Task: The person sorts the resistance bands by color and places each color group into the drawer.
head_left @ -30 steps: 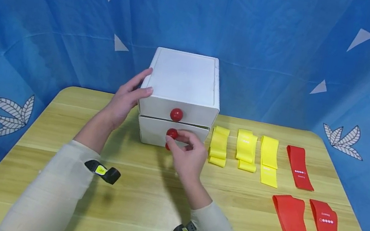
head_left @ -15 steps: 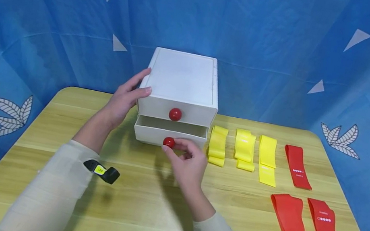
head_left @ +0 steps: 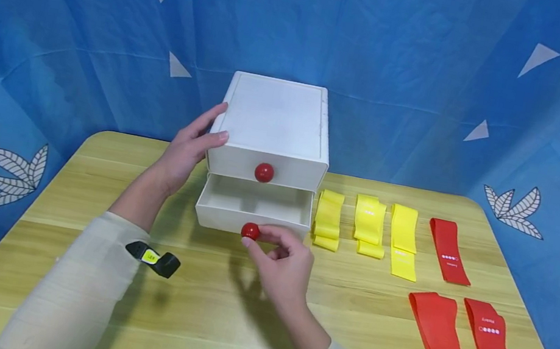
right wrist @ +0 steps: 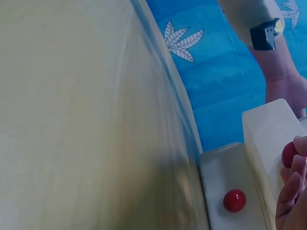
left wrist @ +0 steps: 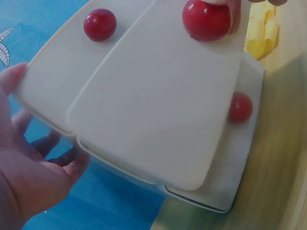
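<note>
A white drawer cabinet with round red knobs stands at the back of the table. Its middle drawer is pulled partway out, and no contents show in its visible part. My right hand pinches that drawer's red knob between thumb and fingers. My left hand rests on the cabinet's left side, with the thumb at its top edge. The upper drawer, with its own red knob, is closed. In the left wrist view a lower drawer's knob shows beneath the pulled one.
Right of the cabinet lie several flat, folded bands: yellow ones near it, then a dark red band and two brighter red bands closer to the front. A blue curtain hangs behind the wooden table.
The middle drawer has come out from nearly closed to partway open, as my right hand drew its knob toward me. My left hand has stayed on the cabinet's side.
</note>
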Demonstrator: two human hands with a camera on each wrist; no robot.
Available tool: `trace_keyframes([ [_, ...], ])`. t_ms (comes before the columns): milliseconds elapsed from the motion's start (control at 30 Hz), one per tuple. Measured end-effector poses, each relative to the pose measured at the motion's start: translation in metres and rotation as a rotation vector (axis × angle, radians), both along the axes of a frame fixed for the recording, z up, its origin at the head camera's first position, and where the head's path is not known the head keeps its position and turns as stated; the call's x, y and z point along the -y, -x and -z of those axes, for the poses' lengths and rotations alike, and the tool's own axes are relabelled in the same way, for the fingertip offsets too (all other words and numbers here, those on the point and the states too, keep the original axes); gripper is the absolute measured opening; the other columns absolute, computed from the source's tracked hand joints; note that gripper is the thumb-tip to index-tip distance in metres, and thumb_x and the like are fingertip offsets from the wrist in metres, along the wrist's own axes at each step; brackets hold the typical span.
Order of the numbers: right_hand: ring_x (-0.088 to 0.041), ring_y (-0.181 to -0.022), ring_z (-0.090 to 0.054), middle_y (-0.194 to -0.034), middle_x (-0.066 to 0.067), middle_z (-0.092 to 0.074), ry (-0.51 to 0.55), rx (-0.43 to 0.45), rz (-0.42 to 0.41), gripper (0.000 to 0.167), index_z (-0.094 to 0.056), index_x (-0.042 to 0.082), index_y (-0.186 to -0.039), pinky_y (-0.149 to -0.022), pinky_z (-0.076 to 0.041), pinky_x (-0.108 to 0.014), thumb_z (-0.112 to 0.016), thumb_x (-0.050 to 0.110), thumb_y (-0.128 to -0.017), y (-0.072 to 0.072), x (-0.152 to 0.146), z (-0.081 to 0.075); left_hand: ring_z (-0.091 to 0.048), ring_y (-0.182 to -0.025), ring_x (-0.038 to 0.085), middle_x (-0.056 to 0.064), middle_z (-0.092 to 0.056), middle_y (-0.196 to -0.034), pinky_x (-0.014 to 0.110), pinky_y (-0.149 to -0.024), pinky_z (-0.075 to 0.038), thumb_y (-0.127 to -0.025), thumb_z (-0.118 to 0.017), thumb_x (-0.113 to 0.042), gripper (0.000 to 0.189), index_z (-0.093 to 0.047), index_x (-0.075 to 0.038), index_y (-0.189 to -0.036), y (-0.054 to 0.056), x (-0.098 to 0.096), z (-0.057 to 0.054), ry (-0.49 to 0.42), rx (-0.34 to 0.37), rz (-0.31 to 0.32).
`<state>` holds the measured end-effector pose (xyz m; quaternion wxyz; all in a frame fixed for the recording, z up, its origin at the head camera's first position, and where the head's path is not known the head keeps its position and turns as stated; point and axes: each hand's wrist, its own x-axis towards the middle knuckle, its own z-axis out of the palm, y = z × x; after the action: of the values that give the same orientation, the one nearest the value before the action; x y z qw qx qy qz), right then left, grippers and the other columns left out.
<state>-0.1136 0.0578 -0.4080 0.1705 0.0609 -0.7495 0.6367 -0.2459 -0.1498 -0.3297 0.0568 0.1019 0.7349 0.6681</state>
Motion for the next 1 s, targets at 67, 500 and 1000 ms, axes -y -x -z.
trace_keyframes([
  [67,-0.011,-0.048,-0.046,-0.091,-0.005,-0.074,0.002,0.001,-0.013,0.021,-0.076,0.005,-0.096,-0.042,-0.036,-0.019,-0.086,0.002,-0.077,-0.001,-0.002,0.007,-0.020,-0.145,0.016,-0.003,-0.020,-0.163,0.050,-0.115,-0.019,-0.098,-0.057,-0.036,0.066,-0.030,-0.032,-0.159,0.000,0.000,0.000,-0.003,-0.001,0.000],
  [500,-0.010,-0.046,-0.047,-0.090,0.005,-0.075,-0.010,-0.009,-0.058,0.020,-0.078,0.013,-0.095,-0.040,-0.037,-0.019,-0.087,0.008,-0.078,-0.019,-0.007,0.012,-0.021,-0.145,0.017,-0.003,-0.020,-0.163,0.050,-0.115,-0.020,-0.099,-0.056,-0.036,0.066,-0.029,-0.031,-0.159,0.001,0.000,0.001,0.003,0.000,0.009],
  [1000,-0.007,-0.044,-0.043,-0.093,0.002,-0.075,0.017,-0.006,-0.113,0.021,-0.078,0.012,-0.096,-0.037,-0.033,-0.018,-0.087,0.007,-0.078,-0.050,-0.008,0.012,-0.022,-0.145,0.019,-0.003,-0.020,-0.163,0.051,-0.116,-0.020,-0.099,-0.056,-0.039,0.066,-0.028,-0.033,-0.159,0.000,0.000,0.000,0.014,-0.001,0.010],
])
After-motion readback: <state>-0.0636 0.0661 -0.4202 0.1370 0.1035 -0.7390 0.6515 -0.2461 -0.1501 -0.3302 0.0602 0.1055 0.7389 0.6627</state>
